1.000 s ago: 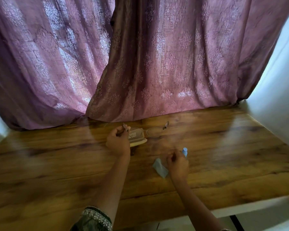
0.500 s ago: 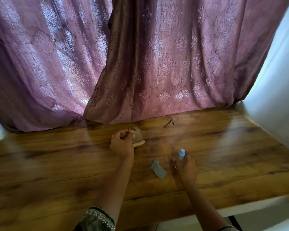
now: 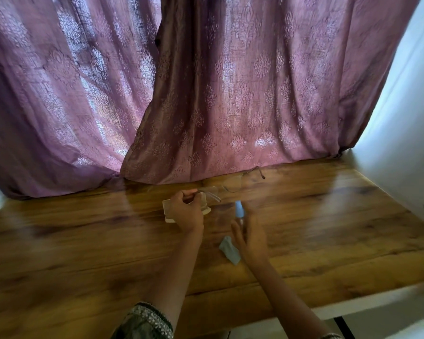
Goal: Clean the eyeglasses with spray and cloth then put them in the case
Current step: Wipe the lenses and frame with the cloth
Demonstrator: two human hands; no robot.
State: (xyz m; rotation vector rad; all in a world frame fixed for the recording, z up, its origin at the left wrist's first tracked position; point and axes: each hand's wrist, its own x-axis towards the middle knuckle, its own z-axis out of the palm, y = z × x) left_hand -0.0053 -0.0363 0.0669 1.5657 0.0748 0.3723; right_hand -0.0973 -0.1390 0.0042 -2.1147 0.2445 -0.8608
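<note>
Blue spray bottle (image 3: 239,209) in right hand (image 3: 251,237) grip; eyeglasses (image 3: 233,184) in left hand (image 3: 185,211) pinch.

A wooden table (image 3: 328,241) with a glossy, dark-grained top is seen across the lower half of the view; its near edge (image 3: 377,303) is finished in white. Two mauve curtains with a woven floral pattern are hung behind it. The left curtain (image 3: 59,106) is overlapped by the right curtain (image 3: 255,94), and both hems are rested on the tabletop. A white wall (image 3: 406,118) is located along the right side.
</note>
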